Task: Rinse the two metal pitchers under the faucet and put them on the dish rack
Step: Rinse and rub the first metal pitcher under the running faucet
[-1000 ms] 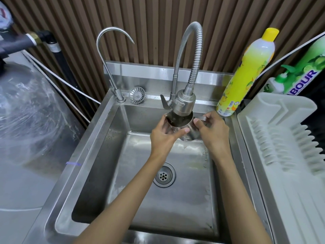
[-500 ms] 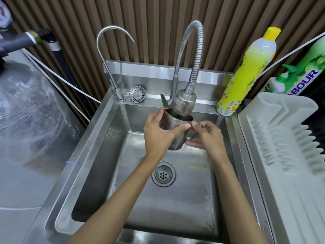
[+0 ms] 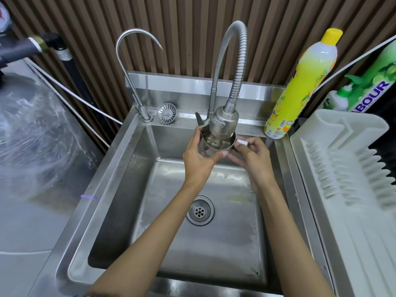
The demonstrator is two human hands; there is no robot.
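A small metal pitcher point(image 3: 211, 146) is held upright directly under the flexible faucet's spray head point(image 3: 224, 123), with water visible inside it. My left hand point(image 3: 198, 161) wraps around the pitcher's body from the left. My right hand point(image 3: 252, 155) grips the pitcher's handle point(image 3: 242, 143) on the right side. The white dish rack point(image 3: 347, 181) lies to the right of the sink and holds nothing that I can see. Only one pitcher is in view.
The steel sink point(image 3: 120, 189) has a drain point(image 3: 200, 210) at its centre. A thin gooseneck tap point(image 3: 132, 69) and a loose strainer point(image 3: 166, 113) sit at the back left. A yellow dish-soap bottle point(image 3: 300, 86) and a green refill pouch point(image 3: 368, 86) stand behind the rack.
Both hands lifted the pitcher back up close under the spray head and set it upright. My right hand moved from beside the body to the handle.
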